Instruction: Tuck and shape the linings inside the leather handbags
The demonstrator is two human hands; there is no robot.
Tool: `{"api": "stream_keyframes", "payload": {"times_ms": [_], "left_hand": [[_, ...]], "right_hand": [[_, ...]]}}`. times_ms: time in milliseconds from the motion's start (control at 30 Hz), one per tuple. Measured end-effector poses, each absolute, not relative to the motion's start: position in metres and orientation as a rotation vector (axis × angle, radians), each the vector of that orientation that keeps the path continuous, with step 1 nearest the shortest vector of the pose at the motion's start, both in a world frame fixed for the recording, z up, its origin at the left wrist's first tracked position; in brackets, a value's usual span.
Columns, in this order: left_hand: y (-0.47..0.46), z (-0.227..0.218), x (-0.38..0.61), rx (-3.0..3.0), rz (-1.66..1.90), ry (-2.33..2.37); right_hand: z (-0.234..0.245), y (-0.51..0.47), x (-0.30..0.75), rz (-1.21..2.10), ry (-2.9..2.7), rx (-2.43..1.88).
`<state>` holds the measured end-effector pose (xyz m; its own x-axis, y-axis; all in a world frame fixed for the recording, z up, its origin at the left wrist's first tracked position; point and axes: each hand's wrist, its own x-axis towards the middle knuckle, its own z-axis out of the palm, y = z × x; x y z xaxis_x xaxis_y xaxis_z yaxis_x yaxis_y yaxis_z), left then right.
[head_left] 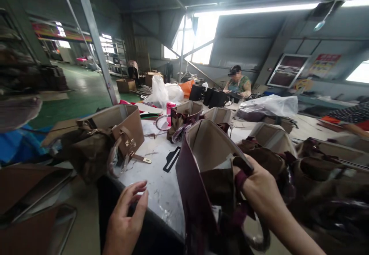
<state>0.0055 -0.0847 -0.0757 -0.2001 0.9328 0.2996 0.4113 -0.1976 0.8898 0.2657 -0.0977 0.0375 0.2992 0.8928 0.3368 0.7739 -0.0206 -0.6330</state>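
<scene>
My right hand (pixel 258 182) grips the upper edge of a dark purple handbag (pixel 188 182), its fingers wrapped over the rim. The bag stands open-topped and tilted at the table's front, showing a beige lining and brown cloth. Part of its handle hangs below my wrist. My left hand (pixel 128 216) is raised by the table's front edge, holding nothing, with thumb and fingers apart. On the white tabletop (pixel 152 182) between the bags lies a flat black piece with a slot (pixel 172 159). A tan handbag (pixel 129 132) with a strap stands beyond my left hand.
Several more handbags (pixel 268 139) crowd the right side. A pink bottle (pixel 170 110), white plastic bags (pixel 161 91) and black boxes (pixel 217 98) stand farther back. A co-worker (pixel 240 84) sits across the table; another person's arm (pixel 356 129) reaches in at right. Brown panels (pixel 31 193) lie lower left.
</scene>
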Motion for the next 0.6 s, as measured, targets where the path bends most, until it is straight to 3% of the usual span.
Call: {"api": "stream_keyframes", "payload": {"times_ms": [267, 500, 600], "left_hand": [[-0.123, 0.006, 0.035, 2.053, 1.617, 1.179], [-0.133, 0.020, 0.061, 2.546, 1.264, 0.725], [-0.130, 0.015, 0.068, 2.572, 0.989, 0.789]], "right_hand": [[0.020, -0.124, 0.243, 0.101, -1.631, -2.243], [0.010, -0.150, 0.243, 0.126, -1.673, -2.258], [0.006, -0.158, 0.245, 0.144, -1.640, -2.227]]}}
